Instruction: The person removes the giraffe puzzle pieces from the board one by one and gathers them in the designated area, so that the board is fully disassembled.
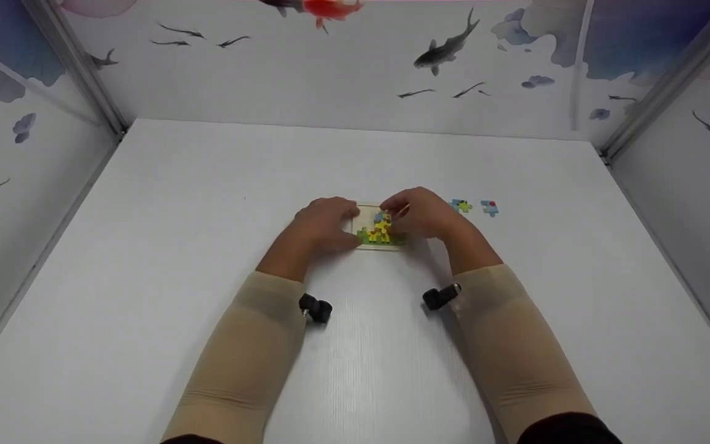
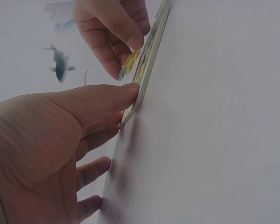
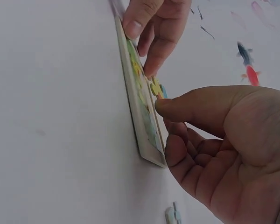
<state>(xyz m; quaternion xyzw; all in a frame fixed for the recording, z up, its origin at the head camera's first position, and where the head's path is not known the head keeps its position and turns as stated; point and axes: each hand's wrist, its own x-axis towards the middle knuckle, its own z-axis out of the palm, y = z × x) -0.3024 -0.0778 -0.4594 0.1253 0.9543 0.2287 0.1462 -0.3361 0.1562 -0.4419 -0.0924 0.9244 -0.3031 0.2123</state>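
A small wooden jigsaw board (image 1: 364,217) lies on the white table, its lower part filled with green and yellow pieces. My left hand (image 1: 327,223) holds the board at its left side. In the left wrist view, the thumb presses on the near rim and the other fingers spread along the far side. My right hand (image 1: 424,213) pinches a yellow and blue puzzle piece (image 2: 129,64) between thumb and fingers. That piece (image 3: 156,88) is tilted just above the board in the right wrist view. The right fingers partly cover the board's right side.
Two loose puzzle pieces lie right of the right hand: a blue and yellow one (image 1: 461,205) and a blue one with a red spot (image 1: 489,207). White panels (image 1: 330,80) printed with fish stand around the table's back and sides.
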